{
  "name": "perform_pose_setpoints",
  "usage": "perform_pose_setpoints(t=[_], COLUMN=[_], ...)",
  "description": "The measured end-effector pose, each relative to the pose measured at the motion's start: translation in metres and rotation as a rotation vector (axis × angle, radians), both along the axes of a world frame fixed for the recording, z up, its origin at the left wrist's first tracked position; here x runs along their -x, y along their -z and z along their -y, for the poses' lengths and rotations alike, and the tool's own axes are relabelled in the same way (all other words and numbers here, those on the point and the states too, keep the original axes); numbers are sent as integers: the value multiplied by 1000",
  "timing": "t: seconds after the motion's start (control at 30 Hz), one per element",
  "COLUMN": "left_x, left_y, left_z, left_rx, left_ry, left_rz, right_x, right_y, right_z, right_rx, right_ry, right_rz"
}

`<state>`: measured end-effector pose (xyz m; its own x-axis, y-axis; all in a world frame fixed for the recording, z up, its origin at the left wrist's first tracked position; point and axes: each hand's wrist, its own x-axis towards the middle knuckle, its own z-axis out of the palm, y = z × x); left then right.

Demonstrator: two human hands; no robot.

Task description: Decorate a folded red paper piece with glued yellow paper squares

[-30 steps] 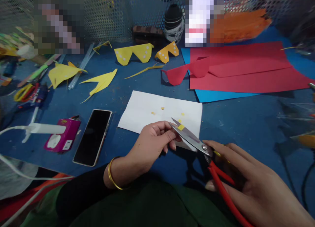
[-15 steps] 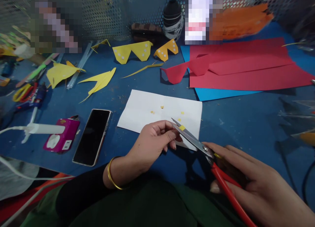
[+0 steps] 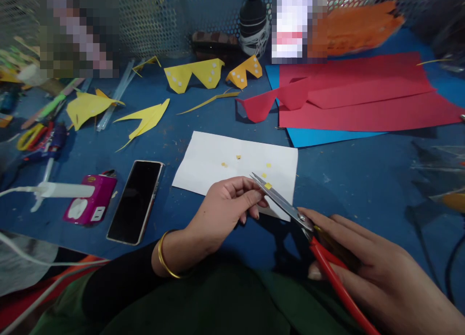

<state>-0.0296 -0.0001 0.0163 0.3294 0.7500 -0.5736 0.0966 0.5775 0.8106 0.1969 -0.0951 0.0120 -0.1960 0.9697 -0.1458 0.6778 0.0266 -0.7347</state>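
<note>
My right hand (image 3: pixel 378 257) grips a pair of scissors (image 3: pixel 285 206) by the red handles. Their blades point up and left, nearly closed, with the tips beside my left fingers. My left hand (image 3: pixel 232 204) is closed in a pinch at the blades; what it holds, if anything, is too small or hidden to make out. A small yellow paper piece (image 3: pixel 268 186) shows at the upper edge of the blades; I cannot tell whether it touches them. Under the blade tips lies a white paper sheet (image 3: pixel 207 153) with several tiny yellow bits (image 3: pixel 269 165) on it.
A phone (image 3: pixel 136 202) and a magenta box with a white plug (image 3: pixel 101 199) lie left. Behind are yellow paper glasses (image 3: pixel 194 73), orange paper glasses (image 3: pixel 245 72), red paper glasses (image 3: pixel 257 107), yellow offcuts (image 3: pixel 148 117) and red sheets (image 3: pixel 356 117). A glue gun (image 3: pixel 56 144) lies far left.
The scissor blades have come closer together and their tips have shifted slightly left. My left hand keeps its pinch in nearly the same place. The whole view has shifted a little.
</note>
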Motion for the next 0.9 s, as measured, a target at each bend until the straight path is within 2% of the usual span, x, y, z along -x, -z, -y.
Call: perform_pose_setpoints(t=[0.2, 0.4, 0.57, 0.9], left_x=[0, 1, 1, -1], left_y=[0, 4, 2, 1], left_z=[2, 3, 2, 3], left_rx=[4, -14, -12, -9], left_ry=[-14, -115, -176, -134], left_rz=[7, 84, 111, 82], right_x=[2, 1, -2, 1], right_y=[-2, -1, 3, -1], right_z=[-1, 2, 3, 1], right_rx=[31, -4, -27, 38], right_ry=[21, 45, 34, -11], right_rz=[-33, -40, 14, 24])
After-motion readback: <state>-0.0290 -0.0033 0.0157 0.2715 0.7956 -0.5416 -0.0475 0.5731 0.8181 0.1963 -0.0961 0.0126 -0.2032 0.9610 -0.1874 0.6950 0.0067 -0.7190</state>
